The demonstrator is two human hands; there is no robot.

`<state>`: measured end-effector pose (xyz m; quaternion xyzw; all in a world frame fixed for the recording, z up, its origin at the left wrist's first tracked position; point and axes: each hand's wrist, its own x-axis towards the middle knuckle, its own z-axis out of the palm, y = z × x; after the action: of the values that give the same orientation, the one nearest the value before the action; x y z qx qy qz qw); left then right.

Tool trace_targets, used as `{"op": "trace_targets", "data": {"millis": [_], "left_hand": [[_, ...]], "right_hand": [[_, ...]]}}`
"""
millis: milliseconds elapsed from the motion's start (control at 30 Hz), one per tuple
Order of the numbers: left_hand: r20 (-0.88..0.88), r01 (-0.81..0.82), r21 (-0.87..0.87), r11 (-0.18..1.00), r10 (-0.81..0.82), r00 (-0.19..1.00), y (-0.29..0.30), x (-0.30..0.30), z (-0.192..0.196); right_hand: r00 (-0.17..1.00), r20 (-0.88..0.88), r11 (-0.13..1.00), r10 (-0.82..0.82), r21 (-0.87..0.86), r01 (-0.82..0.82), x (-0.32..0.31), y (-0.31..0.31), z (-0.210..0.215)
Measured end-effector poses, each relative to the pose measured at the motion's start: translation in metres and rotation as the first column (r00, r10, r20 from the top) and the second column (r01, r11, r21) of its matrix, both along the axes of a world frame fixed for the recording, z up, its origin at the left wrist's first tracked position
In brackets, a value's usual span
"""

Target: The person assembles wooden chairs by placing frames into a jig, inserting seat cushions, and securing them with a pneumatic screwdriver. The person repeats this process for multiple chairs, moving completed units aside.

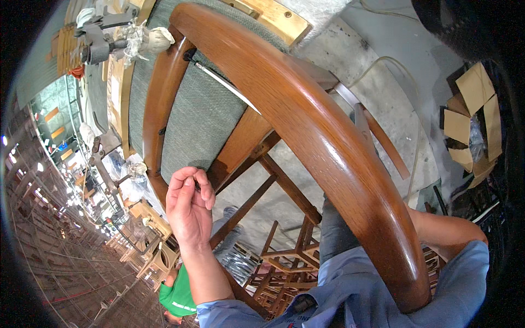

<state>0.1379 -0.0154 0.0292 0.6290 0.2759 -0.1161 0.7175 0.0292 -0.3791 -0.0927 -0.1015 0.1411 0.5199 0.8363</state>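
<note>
A brown wooden chair frame with a wide, glossy curved rail crosses the view in front of me. Grey woven upholstery fills the part behind the rail. My left hand is raised near the lower edge of this fabric, palm toward me, with thumb and fingertips pinched together. A small dark bit shows between the fingertips, too small to name. Only my right forearm appears, passing behind the rail; the hand itself is hidden. Under the rail, a thin white rod with a dark end lies along the fabric.
Metal clamps with wrapped ends stand at the left by the chair. An open cardboard box sits at the right. More wooden chair frames are below, near a person in a green shirt. A pale hose curves across the floor.
</note>
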Motion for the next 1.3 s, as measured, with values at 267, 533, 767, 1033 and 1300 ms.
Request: {"op": "trace_targets", "data": {"millis": [267,533,767,1033,1300], "left_hand": [[0.0,0.006,0.017,1.0,-0.006,1.0,-0.004,-0.001,0.001],[-0.003,0.023,0.013,1.0,-0.023,1.0,-0.005,-0.002,0.001],[0.003,0.036,0.004,0.999,-0.036,0.999,-0.007,-0.002,0.002],[-0.01,0.012,-0.005,1.0,-0.012,1.0,-0.009,-0.004,0.003],[-0.017,0.042,-0.03,0.999,-0.042,0.999,-0.013,-0.002,0.004]], "right_hand": [[0.998,0.061,1.0,-0.011,-0.026,0.013,0.008,0.004,0.003],[0.981,0.195,0.996,-0.005,-0.083,0.022,0.021,-0.006,0.007],[0.978,0.208,0.992,-0.014,-0.118,0.039,0.027,-0.009,0.016],[0.987,0.147,0.991,0.061,-0.131,-0.041,0.017,-0.011,0.003],[0.965,-0.262,0.993,-0.025,0.105,0.054,0.014,-0.009,0.005]]}}
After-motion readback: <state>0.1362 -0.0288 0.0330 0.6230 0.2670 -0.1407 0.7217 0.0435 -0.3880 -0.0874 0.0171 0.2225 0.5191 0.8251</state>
